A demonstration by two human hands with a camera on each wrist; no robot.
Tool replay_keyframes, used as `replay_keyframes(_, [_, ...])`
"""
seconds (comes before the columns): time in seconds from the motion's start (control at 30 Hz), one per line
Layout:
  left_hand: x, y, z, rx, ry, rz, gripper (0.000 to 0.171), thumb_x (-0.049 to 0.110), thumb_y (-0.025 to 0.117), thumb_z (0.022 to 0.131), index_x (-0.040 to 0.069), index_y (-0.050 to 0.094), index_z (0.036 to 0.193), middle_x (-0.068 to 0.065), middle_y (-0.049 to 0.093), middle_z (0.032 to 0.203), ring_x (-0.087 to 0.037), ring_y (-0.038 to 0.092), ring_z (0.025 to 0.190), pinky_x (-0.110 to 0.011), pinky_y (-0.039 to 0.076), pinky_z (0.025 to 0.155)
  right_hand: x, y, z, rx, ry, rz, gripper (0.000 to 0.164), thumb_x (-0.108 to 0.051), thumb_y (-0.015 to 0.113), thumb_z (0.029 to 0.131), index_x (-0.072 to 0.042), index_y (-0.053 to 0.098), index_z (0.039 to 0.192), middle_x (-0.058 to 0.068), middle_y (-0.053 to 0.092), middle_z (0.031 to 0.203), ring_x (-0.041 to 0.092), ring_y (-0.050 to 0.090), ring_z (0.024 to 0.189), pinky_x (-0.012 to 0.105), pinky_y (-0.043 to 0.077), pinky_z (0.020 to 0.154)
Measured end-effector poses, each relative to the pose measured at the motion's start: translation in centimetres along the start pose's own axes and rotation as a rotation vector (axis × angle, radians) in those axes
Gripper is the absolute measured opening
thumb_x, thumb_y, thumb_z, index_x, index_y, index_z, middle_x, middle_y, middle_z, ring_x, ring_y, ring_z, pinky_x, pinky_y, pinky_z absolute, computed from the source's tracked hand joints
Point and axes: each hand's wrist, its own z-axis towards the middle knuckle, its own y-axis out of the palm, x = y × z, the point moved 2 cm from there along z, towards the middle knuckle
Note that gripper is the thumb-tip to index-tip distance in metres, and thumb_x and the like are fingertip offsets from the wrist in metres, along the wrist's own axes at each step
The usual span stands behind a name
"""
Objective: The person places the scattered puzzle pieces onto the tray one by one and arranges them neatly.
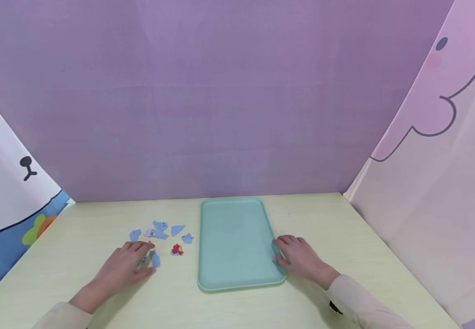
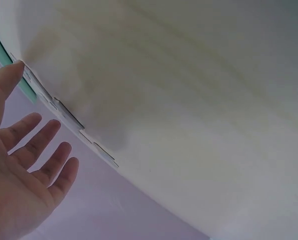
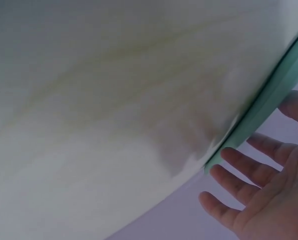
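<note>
Several flat, irregular light-blue pieces point(image 1: 177, 230) lie scattered on the left half of the table, one marked with red point(image 1: 177, 249). Over the nearest ones hovers or rests my left hand point(image 1: 123, 268), fingers spread and relaxed; a blue piece point(image 1: 155, 259) shows between its thumb and fingers, ungripped. In the left wrist view the left palm point(image 2: 24, 187) is bare, with thin piece edges point(image 2: 69, 115) beyond the fingers. A mint-green tray point(image 1: 237, 246) lies flat at the middle. At its right edge is my right hand point(image 1: 301, 258), fingers loosely extended; contact is hard to tell.
The pale table point(image 1: 171, 301) runs back to a purple cloth wall point(image 1: 237, 100). Printed cloth panels stand at the left point(image 1: 11, 183) and the right point(image 1: 435, 183). A small black item point(image 1: 335, 307) shows under the right sleeve.
</note>
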Motion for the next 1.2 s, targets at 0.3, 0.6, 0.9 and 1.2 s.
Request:
replay_keyframes(0.3, [0.02,0.58,0.14,0.004,0.019,0.008,0.048,0.037,0.074,0.071,0.008,0.062,0.107,-0.012,0.063,0.111,-0.033,0.057,0.099,-0.048,0.049,0.072,-0.11,0.27,-0.23,-0.017,-0.022,0.008,0.04,-0.03,0.061,0.086,-0.006,0.056,0.117,0.014,0.057,0.119,0.032,0.053,0.111,0.051,0.043,0.088])
replay_keyframes(0.6, [-0.13,0.64,0.19,-0.001,0.008,0.014,0.044,0.037,0.074,0.071,0.01,0.063,0.104,-0.009,0.064,0.109,-0.03,0.058,0.097,-0.047,0.049,0.071,-0.32,0.28,-0.47,-0.012,-0.048,-0.002,0.038,-0.028,0.059,0.087,-0.005,0.055,0.117,0.014,0.056,0.119,0.031,0.053,0.11,0.05,0.044,0.086])
replay_keyframes(0.9, [-0.32,0.95,0.41,0.0,0.006,0.014,0.042,0.037,0.075,0.07,0.012,0.063,0.103,-0.007,0.064,0.105,-0.027,0.058,0.094,-0.046,0.049,0.07,-0.13,0.58,-0.52,-0.002,-0.061,-0.006,0.037,-0.029,0.059,0.087,-0.006,0.056,0.116,0.013,0.056,0.118,0.031,0.054,0.109,0.049,0.045,0.084])
replay_keyframes(1.2, [-0.38,0.99,0.7,-0.018,-0.003,0.011,0.041,0.037,0.075,0.07,0.012,0.063,0.1,-0.006,0.064,0.102,-0.026,0.058,0.092,-0.045,0.049,0.069,0.35,0.68,-0.35,-0.014,-0.074,-0.023,0.04,-0.032,0.058,0.086,-0.008,0.056,0.118,0.011,0.056,0.119,0.028,0.054,0.107,0.048,0.045,0.083])
